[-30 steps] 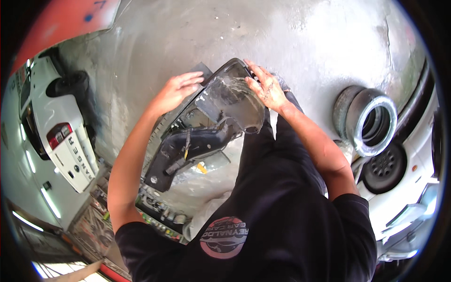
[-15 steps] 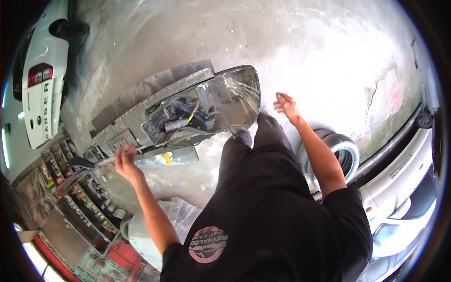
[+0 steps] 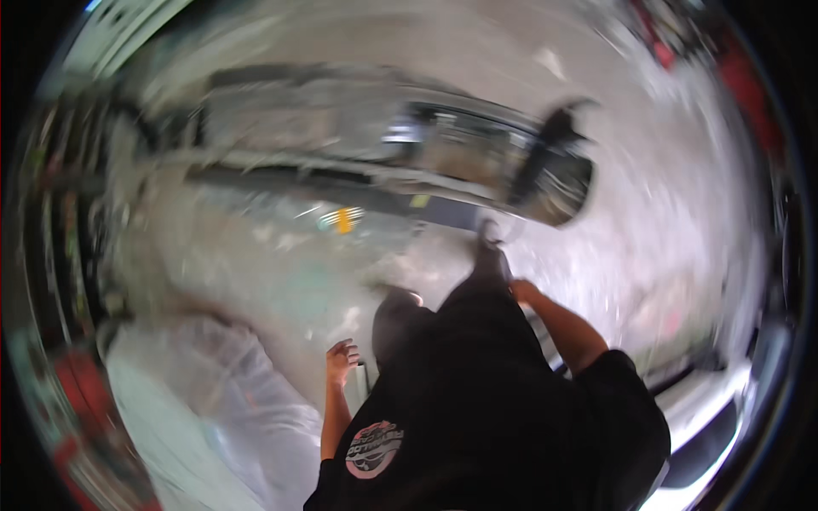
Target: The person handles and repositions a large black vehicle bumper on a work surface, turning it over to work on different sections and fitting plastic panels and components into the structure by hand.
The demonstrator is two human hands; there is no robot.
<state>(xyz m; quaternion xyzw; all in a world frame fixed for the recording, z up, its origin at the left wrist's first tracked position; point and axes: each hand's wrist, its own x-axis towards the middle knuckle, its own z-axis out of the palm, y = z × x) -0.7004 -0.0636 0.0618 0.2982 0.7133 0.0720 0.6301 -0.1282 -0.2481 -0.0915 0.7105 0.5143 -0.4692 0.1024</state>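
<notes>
Black short-sleeved shirt [image 3: 486,409], round, seemingly pink-and-white chest emblem [image 3: 373,449], bare forearms

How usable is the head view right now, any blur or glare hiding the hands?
Head view: heavy motion blur smears the long car part and floor; fisheye bends the edges. Left hand shows, empty, beside clear plastic sheeting. Right hand is partly hidden behind dark trousers; its grip cannot be told. Bright glare sits lower right.
</notes>
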